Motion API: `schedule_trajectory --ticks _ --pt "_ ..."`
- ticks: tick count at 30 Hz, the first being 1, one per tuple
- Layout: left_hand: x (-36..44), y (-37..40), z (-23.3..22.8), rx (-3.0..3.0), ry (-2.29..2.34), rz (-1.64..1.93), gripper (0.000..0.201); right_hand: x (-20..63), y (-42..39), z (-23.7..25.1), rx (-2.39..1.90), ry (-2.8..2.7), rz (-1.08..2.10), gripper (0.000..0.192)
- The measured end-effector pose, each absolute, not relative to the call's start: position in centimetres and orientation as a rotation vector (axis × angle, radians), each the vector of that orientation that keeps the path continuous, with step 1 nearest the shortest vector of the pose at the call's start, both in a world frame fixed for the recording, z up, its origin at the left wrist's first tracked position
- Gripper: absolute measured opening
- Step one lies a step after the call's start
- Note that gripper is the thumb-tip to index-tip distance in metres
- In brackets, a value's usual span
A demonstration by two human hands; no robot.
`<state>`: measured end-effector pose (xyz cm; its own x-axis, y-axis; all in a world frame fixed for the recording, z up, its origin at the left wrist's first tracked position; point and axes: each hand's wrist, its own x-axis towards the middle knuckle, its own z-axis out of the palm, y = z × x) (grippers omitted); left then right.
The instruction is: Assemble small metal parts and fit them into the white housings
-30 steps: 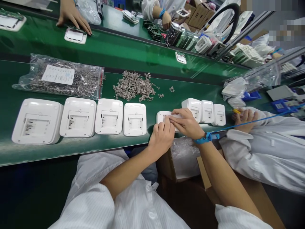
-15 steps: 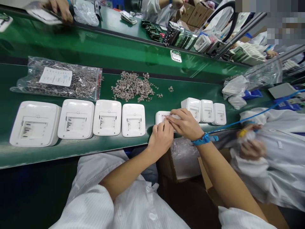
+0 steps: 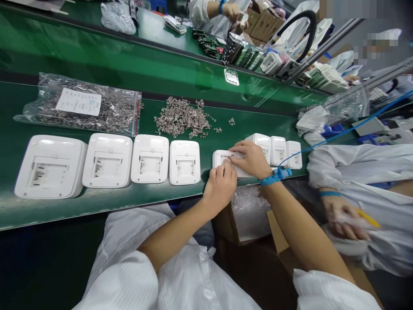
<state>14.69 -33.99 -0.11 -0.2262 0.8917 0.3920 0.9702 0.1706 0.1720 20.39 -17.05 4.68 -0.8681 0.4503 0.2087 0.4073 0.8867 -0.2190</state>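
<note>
Seen from the head camera, a white casing (image 3: pixel 222 158) lies face-down near the front edge of a green bench (image 3: pixel 97 202), pinned under both hands. The left hand (image 3: pixel 221 186) is pressed on it, fingertips curled; the right hand (image 3: pixel 253 158) is laid flat across it. Four casings (image 3: pixel 108 160) are lined up leftward, three (image 3: pixel 279 150) rightward. A clear bag (image 3: pixel 80 105) is filled with metal clips; loose clips (image 3: pixel 180 116) are heaped beside it.

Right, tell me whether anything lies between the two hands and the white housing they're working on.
Nothing visible does. The left hand and right hand both rest directly on the small white plastic housing lying on the green belt; the pile of small metal clips sits farther back, apart.
</note>
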Motion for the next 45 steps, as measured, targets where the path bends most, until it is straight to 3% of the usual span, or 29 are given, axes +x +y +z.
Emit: schedule_trajectory --ticks 10,26,34,45 --pt "14.8 -33.9 0.0 -1.801 -2.207 -0.549 0.040 20.4 -17.1 4.8 -0.751 -2.714 0.421 0.019" --pt "13.9 -33.7 0.5 -1.907 -2.135 -0.422 0.035 20.3 -17.9 3.4 -0.649 -2.625 0.370 0.016" --pt "14.1 -34.2 0.5 -1.839 -2.124 -0.383 0.043 19.7 -17.8 3.8 -0.715 -2.713 0.361 0.011" --pt "13.3 -33.9 1.2 -1.917 -2.052 -0.462 0.026 19.2 -18.2 4.3 -0.422 -2.730 0.265 0.009"
